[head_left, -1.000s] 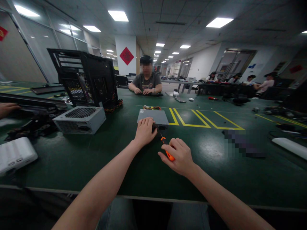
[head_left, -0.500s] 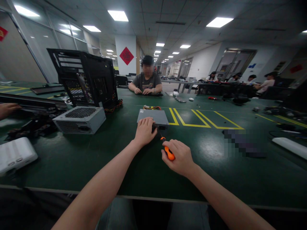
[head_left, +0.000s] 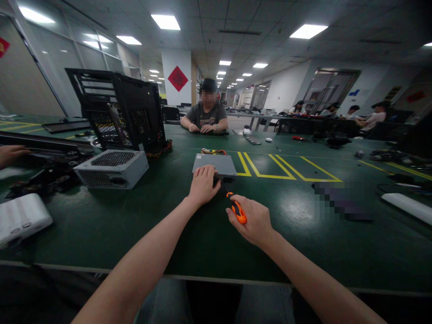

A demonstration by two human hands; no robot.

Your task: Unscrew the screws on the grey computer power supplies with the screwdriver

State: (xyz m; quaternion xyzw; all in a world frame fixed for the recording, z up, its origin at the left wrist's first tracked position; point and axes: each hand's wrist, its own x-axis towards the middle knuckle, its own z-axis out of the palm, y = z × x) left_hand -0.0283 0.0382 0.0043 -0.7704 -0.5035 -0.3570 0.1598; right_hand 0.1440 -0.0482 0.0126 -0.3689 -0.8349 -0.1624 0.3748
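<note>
A flat grey computer power supply lies on the green table, with a bundle of coloured wires behind it. Over its near left side my left hand is closed, fingers on the top and thumb at the near face. My right hand is wrapped round an orange and black screwdriver. The screwdriver's shaft points up and left to the near face of the power supply; its tip is too small to make out against that dark face.
A second, boxier power supply sits to the left, before an open black computer case. A white device lies near the front left edge. Another person's hand is at far left; a person sits opposite. A white bar lies right.
The screwdriver's handle has turned slightly in my right hand. My left hand and the power supply stay almost where they were.
</note>
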